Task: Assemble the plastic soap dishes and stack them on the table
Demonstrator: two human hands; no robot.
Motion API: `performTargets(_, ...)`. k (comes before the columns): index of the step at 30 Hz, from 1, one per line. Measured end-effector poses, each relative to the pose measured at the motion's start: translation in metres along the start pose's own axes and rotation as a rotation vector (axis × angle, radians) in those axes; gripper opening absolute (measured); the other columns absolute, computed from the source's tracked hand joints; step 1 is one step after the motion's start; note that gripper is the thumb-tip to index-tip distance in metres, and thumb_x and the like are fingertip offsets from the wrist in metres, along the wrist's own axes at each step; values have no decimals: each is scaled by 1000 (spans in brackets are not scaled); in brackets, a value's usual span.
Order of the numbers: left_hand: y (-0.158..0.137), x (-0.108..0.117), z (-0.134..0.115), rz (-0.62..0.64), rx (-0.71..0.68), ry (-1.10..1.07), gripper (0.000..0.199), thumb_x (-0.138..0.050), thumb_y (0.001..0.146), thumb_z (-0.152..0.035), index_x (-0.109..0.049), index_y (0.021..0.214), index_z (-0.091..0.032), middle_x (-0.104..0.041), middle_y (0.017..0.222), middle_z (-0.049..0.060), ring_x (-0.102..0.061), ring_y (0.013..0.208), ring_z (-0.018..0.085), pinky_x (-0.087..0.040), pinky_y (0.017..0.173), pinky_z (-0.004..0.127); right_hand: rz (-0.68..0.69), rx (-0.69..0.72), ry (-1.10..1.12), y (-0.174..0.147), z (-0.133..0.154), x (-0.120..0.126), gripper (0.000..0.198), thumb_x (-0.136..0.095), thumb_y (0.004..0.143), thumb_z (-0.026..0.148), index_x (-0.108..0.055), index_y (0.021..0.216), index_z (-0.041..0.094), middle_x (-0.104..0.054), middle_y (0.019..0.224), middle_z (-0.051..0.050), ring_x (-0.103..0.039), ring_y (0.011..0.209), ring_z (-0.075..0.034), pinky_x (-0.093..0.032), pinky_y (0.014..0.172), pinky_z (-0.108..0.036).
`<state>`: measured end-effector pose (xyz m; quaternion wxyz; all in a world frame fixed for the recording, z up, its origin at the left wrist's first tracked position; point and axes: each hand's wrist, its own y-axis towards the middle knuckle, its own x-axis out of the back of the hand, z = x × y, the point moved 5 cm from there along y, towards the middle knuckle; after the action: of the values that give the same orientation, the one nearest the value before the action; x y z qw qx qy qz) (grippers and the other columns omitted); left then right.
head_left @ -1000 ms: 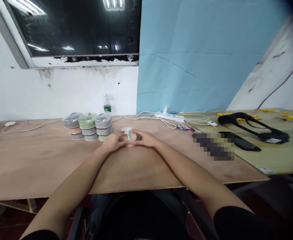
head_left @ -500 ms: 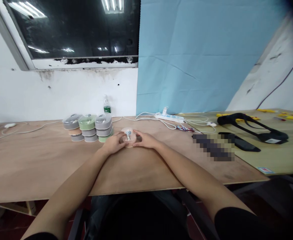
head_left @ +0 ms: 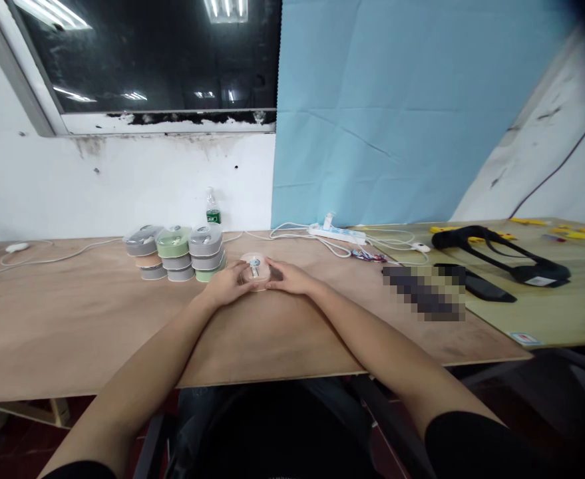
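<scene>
A small pinkish lidded box [head_left: 255, 268] with a clear top and a round label sits on the wooden table in front of me. My left hand [head_left: 228, 283] curves around its left side, with fingertips at the lid's edge. From the other side my right hand [head_left: 291, 277] holds the box between thumb and fingers. Just left of my left hand stand stacks of similar boxes: one with a grey top box [head_left: 144, 242], one with a green top box [head_left: 174, 243], and one with another grey top box [head_left: 205, 241].
Behind the stacks a clear bottle with a green label [head_left: 213, 214] stands by the wall. A white power strip [head_left: 337, 233] with loose cables lies at the back. To the right are a black strap-like frame [head_left: 502, 249], a flat black object [head_left: 484, 285] and a pixelated dark item [head_left: 424, 294].
Both hands stay on the pinkish box, with hardly any movement. The whole view has shifted very slightly.
</scene>
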<state>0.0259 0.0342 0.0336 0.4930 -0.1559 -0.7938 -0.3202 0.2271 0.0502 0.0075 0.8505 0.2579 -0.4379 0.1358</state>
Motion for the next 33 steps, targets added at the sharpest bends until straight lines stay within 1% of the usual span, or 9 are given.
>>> performTargets(5,1,-2,8,-19,47,36,56,-49,85,-51,-49,132,-21,-47,139,8,-52,121,25,-39,104,37,1,11,-77,0,1,-4,85,-67,75,48,-28,147,25,-38,147,-8,-41,132,-27,-34,108,-41)
performTargets(9,3,-2,16,-73,69,66,45,-45,89,-39,-52,129,-21,-50,138,7,-52,121,24,-40,103,37,5,-6,-113,-1,3,-3,80,-67,75,49,-34,145,25,-42,144,-7,-44,130,-27,-35,107,-41)
performTargets(13,3,0,17,-122,29,42,42,-43,89,-29,-53,129,-20,-53,135,6,-51,122,21,-40,104,34,16,-34,-160,-1,3,-2,74,-65,77,50,-41,141,23,-48,140,-10,-49,124,-29,-39,103,-41)
performTargets(16,2,0,13,-81,-10,18,48,-47,87,-33,-49,133,-22,-47,142,5,-46,128,21,-38,106,34,39,-40,-171,-1,4,-3,67,-63,78,51,-47,137,24,-54,134,-9,-54,118,-29,-42,98,-41)
performTargets(19,1,-4,7,24,-72,22,57,-52,84,-39,-42,138,-24,-31,151,5,-40,132,23,-38,106,35,42,-34,-167,-2,5,-3,68,-63,78,50,-45,138,24,-53,135,-8,-54,118,-28,-43,98,-40)
performTargets(21,0,-6,4,70,-81,44,60,-53,83,-42,-40,139,-25,-26,153,4,-41,132,24,-39,105,36,35,-33,-159,-2,6,-2,68,-64,78,48,-44,139,25,-52,136,-8,-54,119,-28,-42,99,-40)
performTargets(27,2,-5,9,13,2,139,53,-49,86,-45,-47,134,-22,-39,147,8,-45,129,25,-39,105,36,50,-37,-171,-1,8,-2,64,-62,79,47,-48,137,24,-54,135,-7,-54,119,-27,-42,100,-40)
performTargets(30,2,-5,14,-9,61,167,52,-49,86,-46,-48,133,-23,-40,146,8,-49,125,26,-41,102,37,52,-36,-174,-1,7,-2,61,-62,79,48,-52,133,22,-55,133,-8,-54,118,-28,-42,100,-40)
performTargets(33,2,-5,15,-28,105,174,55,-50,85,-48,-47,133,-22,-41,146,9,-52,122,28,-43,100,38,44,-35,-162,-1,5,-3,58,-62,78,49,-55,130,25,-57,131,-7,-55,117,-28,-43,99,-41)
